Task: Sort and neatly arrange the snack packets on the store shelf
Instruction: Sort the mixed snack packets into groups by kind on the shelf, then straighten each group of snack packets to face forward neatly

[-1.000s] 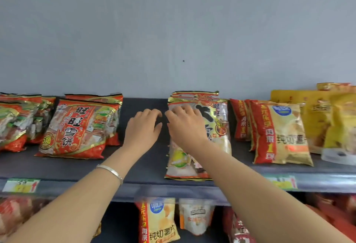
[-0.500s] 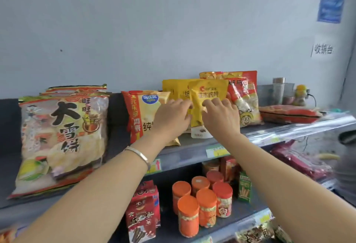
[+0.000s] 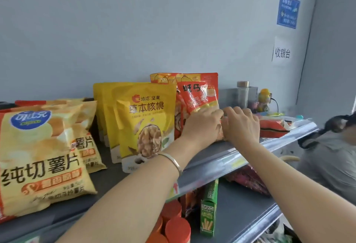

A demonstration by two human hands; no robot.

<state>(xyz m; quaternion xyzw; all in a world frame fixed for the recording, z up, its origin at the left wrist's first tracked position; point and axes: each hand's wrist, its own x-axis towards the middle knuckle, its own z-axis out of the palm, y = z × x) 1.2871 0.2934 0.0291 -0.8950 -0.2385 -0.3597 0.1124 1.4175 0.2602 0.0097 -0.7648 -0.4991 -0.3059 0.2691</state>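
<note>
red packet (image 3: pixel 198 96) stands upright, just right of the yellow pouches (image 3: pixel 142 119); left hand (image 3: pixel 202 125) grips its front, right hand (image 3: pixel 241 125) its right edge

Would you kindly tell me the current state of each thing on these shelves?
standing red packet: upright, held at its lower part by the left hand and the right hand.
yellow walnut pouches: upright, one behind another.
crisp bags: leaning back, fronts facing out.
lying red bag: flat on its side.
green box: upright.
orange-lidded tubs: upright, lids on.
</note>
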